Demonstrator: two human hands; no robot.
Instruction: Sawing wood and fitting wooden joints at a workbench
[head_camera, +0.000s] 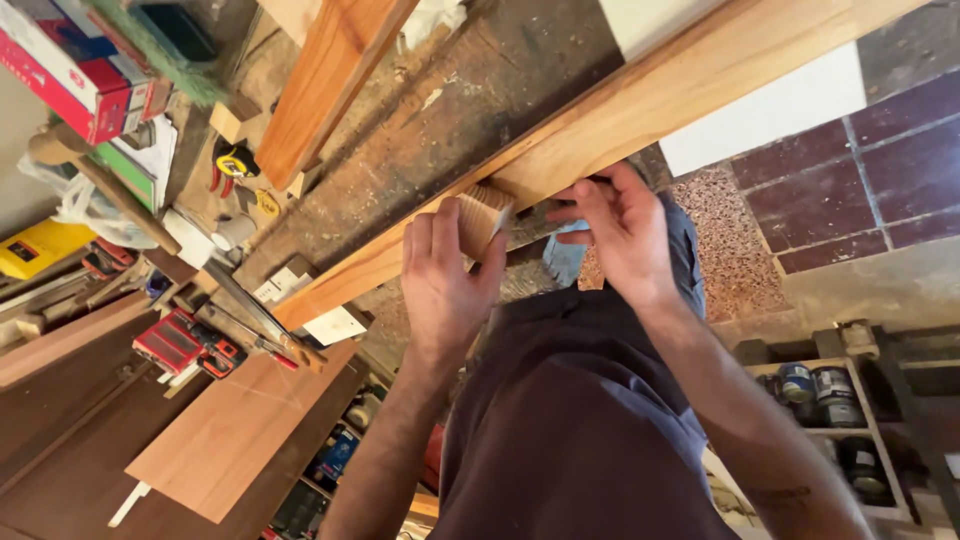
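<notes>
Gripping a small wooden block (482, 217) against the long beam's (620, 120) edge, the left hand (440, 285) is clenched; the right hand (620, 230) grasps the beam. A shelf (868, 410) holds paint cans (815, 382).

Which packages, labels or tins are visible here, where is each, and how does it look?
Red and white box: top left corner, long, rectangular.
Yellow case: left edge, flat, with a dark label.
Green flat pack: below the red box, rectangular.
Round tins: shelf at lower right, dark with pale labels.
Cans: low shelf under the bench, bluish.
</notes>
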